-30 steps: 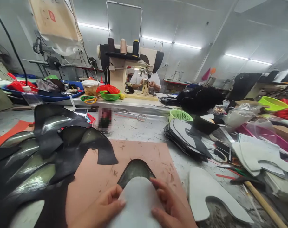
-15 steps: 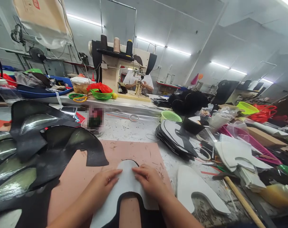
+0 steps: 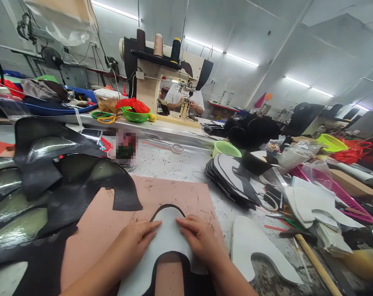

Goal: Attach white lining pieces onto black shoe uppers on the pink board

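A white U-shaped sheet (image 3: 168,236) lies over a slightly larger black U-shaped piece (image 3: 155,210), whose rim shows around the curved top and along the inner cutout. My left hand (image 3: 139,238) has its thumb and forefinger closed at the sheet's left edge. On the opposite edge, my right hand (image 3: 199,238) pinches in the same way, fingertips near the curved end. Beneath both layers is a pink board (image 3: 94,242). The lower ends of the pieces are partly covered by my forearms or cut off by the frame.
Glossy black shaped pieces (image 3: 90,181) overlap on the left. White U-shaped sheets (image 3: 251,242) lie at right, beside a wooden-handled hammer (image 3: 316,263). Behind are a stack of black and white pieces (image 3: 229,176), a green basket (image 3: 226,149), and a sewing machine (image 3: 149,82) with a person beyond.
The white sheet sits slightly nearer to me on the black piece, so more black rim shows at the top. Both hands keep their places at its edges. The view has shifted slightly.
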`<state>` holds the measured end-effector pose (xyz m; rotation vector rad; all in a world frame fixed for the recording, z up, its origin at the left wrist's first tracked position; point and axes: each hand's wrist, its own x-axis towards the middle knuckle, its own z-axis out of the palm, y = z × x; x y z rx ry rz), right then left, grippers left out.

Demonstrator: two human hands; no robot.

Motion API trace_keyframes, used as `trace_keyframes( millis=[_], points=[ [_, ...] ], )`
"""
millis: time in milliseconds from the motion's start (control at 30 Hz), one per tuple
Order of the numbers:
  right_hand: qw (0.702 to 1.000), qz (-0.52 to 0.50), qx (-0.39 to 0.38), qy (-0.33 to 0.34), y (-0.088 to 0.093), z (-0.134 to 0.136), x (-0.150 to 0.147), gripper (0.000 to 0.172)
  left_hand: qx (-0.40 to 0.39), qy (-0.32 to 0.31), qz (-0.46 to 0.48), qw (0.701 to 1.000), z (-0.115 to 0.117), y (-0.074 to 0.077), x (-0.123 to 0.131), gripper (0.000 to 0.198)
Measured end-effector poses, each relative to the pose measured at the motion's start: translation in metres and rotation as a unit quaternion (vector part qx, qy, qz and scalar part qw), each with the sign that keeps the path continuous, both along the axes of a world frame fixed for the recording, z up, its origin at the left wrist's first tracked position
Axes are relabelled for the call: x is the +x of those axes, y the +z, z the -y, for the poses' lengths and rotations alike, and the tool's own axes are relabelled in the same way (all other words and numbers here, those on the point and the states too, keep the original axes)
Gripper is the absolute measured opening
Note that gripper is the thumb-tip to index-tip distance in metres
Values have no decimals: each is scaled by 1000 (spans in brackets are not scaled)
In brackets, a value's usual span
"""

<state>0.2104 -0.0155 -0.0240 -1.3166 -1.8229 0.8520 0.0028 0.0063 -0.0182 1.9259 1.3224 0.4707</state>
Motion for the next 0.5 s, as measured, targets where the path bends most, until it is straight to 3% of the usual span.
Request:
trace_keyframes(
  millis=[133, 200, 367, 433, 500],
  points=[
    [996, -78, 30, 2, 7, 4, 10, 23, -55, 31, 24, 998, 1, 5, 0, 43],
    [990, -121, 71, -33, 15, 11, 22, 19, -68, 16, 9, 998, 2, 9, 2, 41],
    [965, -127, 175, -149, 47, 45, 49, 19, 46, -48, -99, 993, 5, 25, 15, 31],
    [970, -97, 176, -135, 61, 60, 46, 19, 50, -55, -36, 997, 4, 30, 21, 41],
    [981, -87, 152, -83, 75, 72, 36, 19, 30, -71, 76, 994, 3, 34, 25, 69]
  ],
)
